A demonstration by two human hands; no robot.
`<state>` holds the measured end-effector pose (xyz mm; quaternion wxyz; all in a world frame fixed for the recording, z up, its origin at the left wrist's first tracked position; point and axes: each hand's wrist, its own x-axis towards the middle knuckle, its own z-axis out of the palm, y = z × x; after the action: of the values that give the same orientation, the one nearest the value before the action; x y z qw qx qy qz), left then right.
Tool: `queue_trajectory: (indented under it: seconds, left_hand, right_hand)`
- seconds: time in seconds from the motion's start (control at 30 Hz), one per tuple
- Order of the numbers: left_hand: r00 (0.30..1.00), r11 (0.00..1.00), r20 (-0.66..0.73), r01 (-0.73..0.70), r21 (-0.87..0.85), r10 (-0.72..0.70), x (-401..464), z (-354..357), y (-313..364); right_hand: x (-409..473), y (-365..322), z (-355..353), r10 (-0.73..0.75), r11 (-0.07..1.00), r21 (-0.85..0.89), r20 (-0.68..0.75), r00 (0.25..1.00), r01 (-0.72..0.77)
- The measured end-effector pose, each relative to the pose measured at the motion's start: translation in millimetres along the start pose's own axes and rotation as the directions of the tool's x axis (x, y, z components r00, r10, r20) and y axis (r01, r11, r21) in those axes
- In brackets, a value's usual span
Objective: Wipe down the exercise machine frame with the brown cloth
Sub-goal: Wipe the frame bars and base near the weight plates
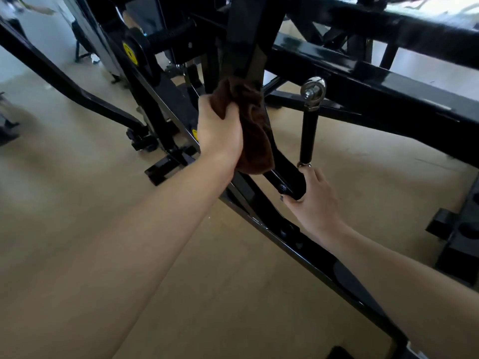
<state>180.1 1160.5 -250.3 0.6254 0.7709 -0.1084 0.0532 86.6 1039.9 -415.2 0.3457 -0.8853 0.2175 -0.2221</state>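
Two hands share this job: my left hand (220, 130) bunches the one brown cloth (252, 125) around a slanted black frame bar (282, 174) to rub it, while my right hand (315, 200) curls its fingers about that bar's lower end, likely steadying it, beside one chrome-tipped rod (308, 130).

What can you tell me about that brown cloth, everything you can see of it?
The brown cloth looks soft and plush, like a small towel, dark chocolate in colour. It is bunched up, not folded flat, and wrapped against a slanted black bar of the machine frame. The left hand grips its upper part, while a loose end hangs below the hand.
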Motion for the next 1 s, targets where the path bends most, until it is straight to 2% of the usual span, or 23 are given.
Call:
queue_trajectory:
  seconds: [0.07,0.13,0.23,0.33,0.43,0.57,0.67,0.77,0.87,1.0]
  left_hand:
    - [0.999,0.994,0.018,-0.043,0.101,0.042,-3.1,5.3,-14.7]
    - [0.996,0.983,0.085,-0.041,0.178,0.026,-2.0,5.0,-30.7]
    - [0.974,0.958,0.208,0.029,0.284,-0.091,3.8,-3.2,-47.9]
    - [0.931,0.94,0.312,0.077,0.333,-0.187,15.6,-15.9,-49.3]
    - [0.942,0.959,0.323,-0.005,0.282,-0.09,29.1,-28.4,-34.7]
    - [0.952,0.943,0.258,-0.227,0.242,0.163,31.1,-31.5,-13.5]
    - [0.92,0.918,0.145,-0.381,0.112,0.364,40.0,-37.0,13.3]
    - [0.842,0.839,0.034,-0.54,0.068,0.539,51.1,-36.0,37.0]
    - [0.837,0.835,0.035,-0.548,0.046,0.547,46.8,-22.2,30.7]
    - [0.873,0.861,0.077,-0.487,0.145,0.481,45.5,-22.4,-2.8]
  right_hand:
    - [1.8,-2.8,-3.4,0.023,1.0,0.002,0.032,0.999,-0.023]
    - [2.1,-7.6,-6.4,0.062,0.998,0.002,0.079,0.995,-0.063]
    - [1.2,-18.9,-9.2,0.123,0.992,-0.032,0.144,0.982,-0.12]
    - [1.3,-36.9,-10.8,0.186,0.968,-0.199,0.147,0.971,-0.155]
    - [1.8,-58.4,-12.0,0.102,0.977,-0.194,0.082,0.991,-0.084]
    - [11.6,-84.8,-10.0,-0.059,0.996,-0.072,-0.028,0.998,0.057]
    - [25.1,-96.6,-3.3,-0.054,0.999,-0.01,-0.072,0.996,0.053]
    - [33.6,-95.9,3.6,0.076,0.996,0.045,0.017,0.997,-0.077]
    - [33.4,-89.3,10.8,0.146,0.989,0.001,0.091,0.985,-0.147]
    - [34.0,-84.9,15.1,0.147,0.989,-0.006,0.036,0.988,-0.147]
